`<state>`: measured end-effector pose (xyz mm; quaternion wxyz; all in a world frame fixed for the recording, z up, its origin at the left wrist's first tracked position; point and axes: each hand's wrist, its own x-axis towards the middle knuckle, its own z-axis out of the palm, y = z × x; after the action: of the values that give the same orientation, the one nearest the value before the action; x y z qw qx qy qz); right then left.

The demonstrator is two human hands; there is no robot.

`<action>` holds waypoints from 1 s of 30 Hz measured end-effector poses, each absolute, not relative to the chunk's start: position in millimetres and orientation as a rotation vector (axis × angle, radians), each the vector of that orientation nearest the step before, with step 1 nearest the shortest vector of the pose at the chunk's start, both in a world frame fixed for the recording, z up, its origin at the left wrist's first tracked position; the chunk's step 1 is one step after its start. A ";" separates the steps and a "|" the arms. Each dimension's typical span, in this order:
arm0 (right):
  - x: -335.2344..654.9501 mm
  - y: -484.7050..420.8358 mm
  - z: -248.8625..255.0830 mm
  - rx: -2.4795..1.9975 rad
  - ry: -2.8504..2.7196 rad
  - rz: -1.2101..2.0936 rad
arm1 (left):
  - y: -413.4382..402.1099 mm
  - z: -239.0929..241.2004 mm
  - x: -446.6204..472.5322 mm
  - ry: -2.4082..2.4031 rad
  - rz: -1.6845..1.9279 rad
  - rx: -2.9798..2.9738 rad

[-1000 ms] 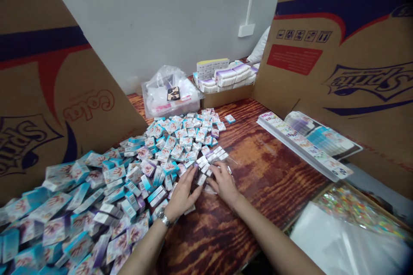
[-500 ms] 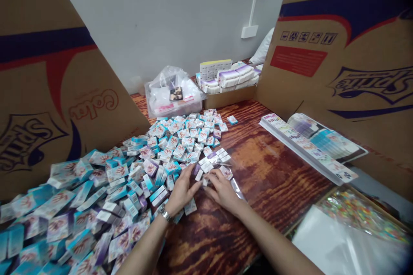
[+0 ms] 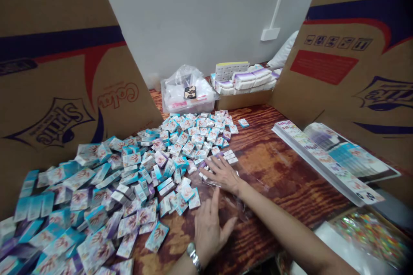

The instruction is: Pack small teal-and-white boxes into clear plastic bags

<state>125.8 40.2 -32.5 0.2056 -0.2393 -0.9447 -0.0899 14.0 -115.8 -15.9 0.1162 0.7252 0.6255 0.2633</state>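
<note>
A big heap of small teal, purple and white boxes (image 3: 129, 180) covers the left half of the wooden table (image 3: 277, 172). My left hand (image 3: 211, 223) lies flat on the table near me, fingers stretched out, just right of the heap, on the near end of a clear plastic bag (image 3: 226, 197). My right hand (image 3: 223, 172) rests palm down farther out, fingers spread over a few small white boxes (image 3: 206, 172) at the bag's far end. Neither hand grips anything.
Tall cardboard sheets stand at the left (image 3: 64, 86) and right (image 3: 355, 60). At the back sit a clear plastic tub with a bag (image 3: 189, 92) and a cardboard tray of stacked packs (image 3: 245, 84). Printed sheets (image 3: 329, 159) lie at right, shiny wrappers (image 3: 364, 232) at bottom right.
My left hand pulled back from the white boxes toward me and opened flat on the table. The right hand stayed on the boxes. The camera view shifted left.
</note>
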 end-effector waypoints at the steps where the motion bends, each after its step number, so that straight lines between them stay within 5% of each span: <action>1: 125.2 42.5 -33.7 -0.670 -2.647 -0.218 | -110.1 -15.1 17.8 1.830 0.785 2.134; 22: 118.7 44.9 -36.3 -0.725 -2.622 -0.116 | -88.0 -10.0 42.6 1.394 -0.119 2.806; 30: 126.7 31.8 -33.3 -0.756 -2.605 -0.130 | -112.4 11.1 41.2 1.256 0.076 2.976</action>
<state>126.7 31.8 -33.3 0.2112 -0.2722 -0.9376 -0.0468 41.2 -112.4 11.1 -0.0450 0.9201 0.3884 0.0236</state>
